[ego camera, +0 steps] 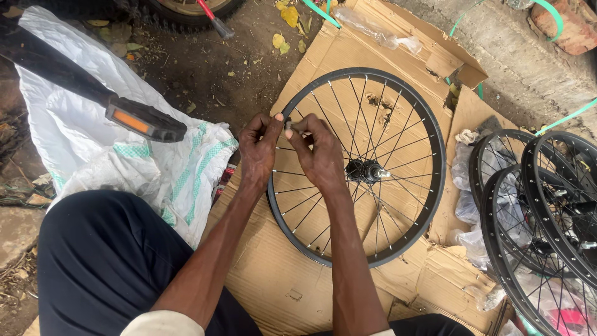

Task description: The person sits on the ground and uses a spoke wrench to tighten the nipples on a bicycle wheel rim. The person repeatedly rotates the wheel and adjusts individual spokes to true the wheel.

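Hands [292, 146] pinch small part [288, 124] over wheel [357, 168] | pedal [146, 122] left | rims [547, 205] right

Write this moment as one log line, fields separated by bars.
left hand: pinching small part | right hand: pinching same part | under: spoked wheel | base: cardboard

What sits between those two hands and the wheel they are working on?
Nothing visible. Both the left hand and the right hand are right over the wheel, pinching a small part by its rim.
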